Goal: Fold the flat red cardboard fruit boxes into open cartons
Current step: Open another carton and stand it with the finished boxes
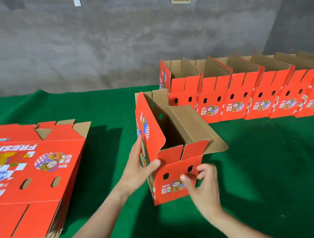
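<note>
Green worktop (259, 175) w/ a stack of flats (29, 175) at the left edge and a row of finished cartons (249, 96) along the far right edge, well apart. Current carton (175, 156) stands upright mid-worktop, top flaps open. Left hand (138, 169) grips its near-left corner, thumb on front. Right hand (202, 184) is curled by the near-right corner, blurred, can't tell if gripping. Cardboard prob. light, stiff, creasable: take by corners, not flaps. Nothing seems in the way.
</note>
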The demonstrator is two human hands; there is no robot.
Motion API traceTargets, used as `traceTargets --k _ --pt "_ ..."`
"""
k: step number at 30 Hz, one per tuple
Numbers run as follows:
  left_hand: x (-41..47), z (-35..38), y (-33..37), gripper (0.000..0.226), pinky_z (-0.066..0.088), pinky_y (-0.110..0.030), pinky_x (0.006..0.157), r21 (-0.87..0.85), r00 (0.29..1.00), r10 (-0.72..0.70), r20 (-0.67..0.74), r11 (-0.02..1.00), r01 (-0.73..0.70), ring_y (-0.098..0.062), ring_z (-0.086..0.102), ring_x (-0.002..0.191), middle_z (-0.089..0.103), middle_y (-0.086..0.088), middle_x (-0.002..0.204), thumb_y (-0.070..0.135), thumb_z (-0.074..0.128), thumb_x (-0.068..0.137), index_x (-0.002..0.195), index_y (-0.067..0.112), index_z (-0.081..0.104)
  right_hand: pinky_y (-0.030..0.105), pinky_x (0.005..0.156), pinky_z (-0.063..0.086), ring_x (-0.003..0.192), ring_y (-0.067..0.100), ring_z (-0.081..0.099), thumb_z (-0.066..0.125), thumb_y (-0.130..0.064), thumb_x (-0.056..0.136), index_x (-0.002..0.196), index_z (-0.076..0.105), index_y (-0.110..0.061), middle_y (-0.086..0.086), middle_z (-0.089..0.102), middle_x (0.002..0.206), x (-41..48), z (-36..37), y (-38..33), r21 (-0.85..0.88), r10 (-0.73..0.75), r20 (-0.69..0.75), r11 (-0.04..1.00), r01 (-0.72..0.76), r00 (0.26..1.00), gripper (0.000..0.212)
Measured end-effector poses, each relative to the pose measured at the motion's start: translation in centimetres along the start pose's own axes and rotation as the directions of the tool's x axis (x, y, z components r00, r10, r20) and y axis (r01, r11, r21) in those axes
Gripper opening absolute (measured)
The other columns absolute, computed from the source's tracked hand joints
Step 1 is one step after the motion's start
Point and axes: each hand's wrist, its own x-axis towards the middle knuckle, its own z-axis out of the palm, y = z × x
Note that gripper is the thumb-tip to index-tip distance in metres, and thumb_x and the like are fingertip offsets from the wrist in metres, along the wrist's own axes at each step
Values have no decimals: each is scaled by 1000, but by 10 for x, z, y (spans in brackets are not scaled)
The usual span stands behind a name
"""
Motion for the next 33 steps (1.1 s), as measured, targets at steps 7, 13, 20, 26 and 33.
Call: traceTargets --k 7,13,20,26,33 --pt "4 -8 -3 114 42 -36 105 3 999 1 36 1000 -1 -15 45 131 41 10 144 89 59 49 143 35 25 36 92 53 96 7 66 75 0 78 123 44 -21 0 66 109 54 -11 -26 441 156 337 845 -302 929 59" --pt "-2 -21 -6 88 32 -38 114 -11 997 57 -60 998 -58 -13 41 135 46 2 143 76 59 70 139 28 36 32 91 51 96 5 65 73 -10 82 109 51 -30 -6 67 106 64 -1 -41 297 72 398 933 -202 915 41" --pt "12 -42 -17 30 45 -52 100 66 972 -13 -234 997 29 -28 57 120 64 -8 125 25 45 99 123 21 63 33 99 40 121 21 50 53 -10 95 141 34 -20 3 54 131 88 28 -50 -103 64 583 995 -5 810 51" --pt "22 -35 -13 30 51 -21 86 199 958 -13 -286 977 73 -19 66 100 71 -1 108 29 44 100 120 22 66 36 95 47 106 23 59 50 -5 95 144 30 -34 3 61 117 96 43 -52 -124 179 490 983 -135 853 61" --pt "34 -33 -5 30 44 -14 74 240 942 -30 -334 964 115 -16 62 83 69 2 102 24 45 100 122 19 65 36 96 47 112 24 59 57 -4 91 140 35 -25 4 61 121 112 57 -59 -110 231 432 973 -204 872 58"
